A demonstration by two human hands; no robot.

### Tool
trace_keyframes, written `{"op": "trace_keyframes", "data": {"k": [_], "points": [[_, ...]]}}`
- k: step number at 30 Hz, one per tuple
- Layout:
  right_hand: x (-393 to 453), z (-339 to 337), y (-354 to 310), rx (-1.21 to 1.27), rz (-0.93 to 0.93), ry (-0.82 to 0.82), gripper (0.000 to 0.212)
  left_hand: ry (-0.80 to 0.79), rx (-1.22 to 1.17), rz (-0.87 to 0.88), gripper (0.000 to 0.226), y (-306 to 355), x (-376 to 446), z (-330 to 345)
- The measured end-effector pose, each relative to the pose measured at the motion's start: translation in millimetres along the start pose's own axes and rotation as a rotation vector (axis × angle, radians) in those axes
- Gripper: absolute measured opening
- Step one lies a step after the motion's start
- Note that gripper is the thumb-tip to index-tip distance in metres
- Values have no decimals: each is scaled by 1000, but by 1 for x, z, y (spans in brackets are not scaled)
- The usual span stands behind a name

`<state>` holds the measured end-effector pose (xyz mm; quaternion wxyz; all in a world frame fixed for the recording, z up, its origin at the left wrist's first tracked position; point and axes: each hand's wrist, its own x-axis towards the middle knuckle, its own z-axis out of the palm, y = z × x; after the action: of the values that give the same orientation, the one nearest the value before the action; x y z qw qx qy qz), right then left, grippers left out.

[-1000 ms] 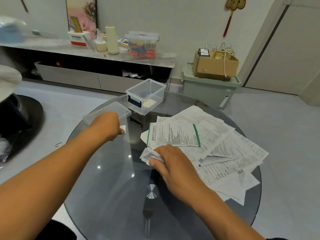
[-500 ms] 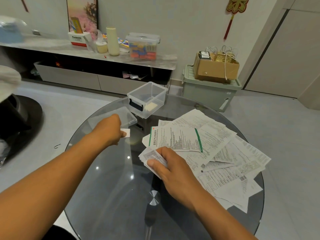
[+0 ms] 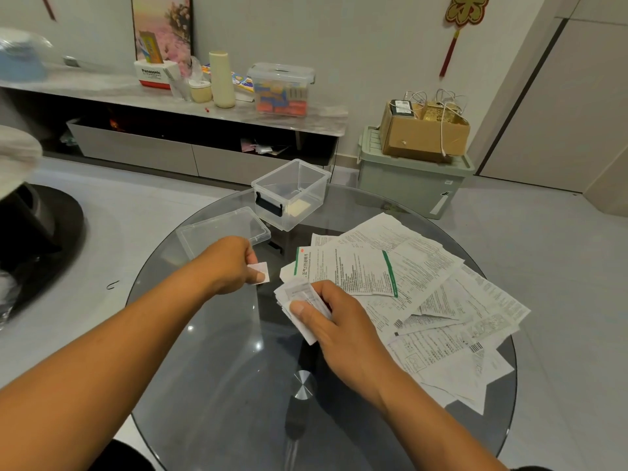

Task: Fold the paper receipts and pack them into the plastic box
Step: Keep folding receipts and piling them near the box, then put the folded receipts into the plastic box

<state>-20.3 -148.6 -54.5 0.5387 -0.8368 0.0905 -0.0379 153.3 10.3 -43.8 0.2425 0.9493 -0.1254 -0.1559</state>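
A clear plastic box [image 3: 292,193] with a dark latch stands open at the far side of the round glass table [image 3: 217,375]. Something pale lies on its floor. Its clear lid [image 3: 221,229] lies flat to the left of it. My left hand [image 3: 231,265] pinches a small folded white slip [image 3: 261,270] just in front of the lid. My right hand [image 3: 334,321] grips a folded bundle of receipts [image 3: 299,297] at the near edge of a loose pile of printed receipts [image 3: 424,300], which covers the table's right half.
A low sideboard [image 3: 170,130] along the wall carries a storage box, bottles and cartons. A green crate [image 3: 413,178] with a cardboard box on top stands behind the table. A dark round base [image 3: 40,232] sits on the floor at left.
The lid, held tilted in my left hand a second ago, now lies flat on the table. My left hand has drawn back toward me with the small slip. My right hand has lifted the folded bundle slightly.
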Motion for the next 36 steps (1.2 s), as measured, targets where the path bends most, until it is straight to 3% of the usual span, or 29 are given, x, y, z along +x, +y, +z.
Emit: {"op": "trace_keyframes", "data": {"k": [3, 7, 12, 16, 17, 19, 21, 22, 24, 27, 31, 34, 36], "points": [[4, -1, -2, 129, -3, 71, 14, 24, -325, 42, 18, 8, -15, 2], [11, -3, -6, 192, -41, 158, 22, -221, -777, 138, 27, 30, -45, 2], [16, -10, -6, -28, -16, 227, 33, -376, -809, 231, 26, 49, -62, 4], [15, -14, -10, -153, -40, 206, 22, -450, -775, 202, 26, 48, -55, 0], [16, -15, -10, -229, -60, 208, 21, -394, -707, 207, 26, 49, -49, -3], [17, -18, -12, -522, -75, 184, 23, -96, -489, 260, 27, 49, -28, -7], [18, -19, -10, -822, -44, 93, 22, 218, -284, 303, 40, 53, -3, -15], [18, -17, -8, -895, -31, 43, 22, 297, -220, 321, 50, 55, 12, -18], [18, -15, -5, -938, -21, -19, 20, 324, -133, 343, 64, 59, 41, -22], [20, -14, -5, -900, -2, -25, 24, 264, 34, 319, 67, 66, 73, -22], [25, -20, -13, -641, 40, 119, 31, 205, 259, 273, 43, 64, 94, -10], [25, -30, -18, -463, -107, 300, 28, 286, 131, 340, 13, 63, 90, -16], [22, -38, -23, -284, -242, 418, 17, 310, 81, 418, 12, 65, 74, -34]]}}
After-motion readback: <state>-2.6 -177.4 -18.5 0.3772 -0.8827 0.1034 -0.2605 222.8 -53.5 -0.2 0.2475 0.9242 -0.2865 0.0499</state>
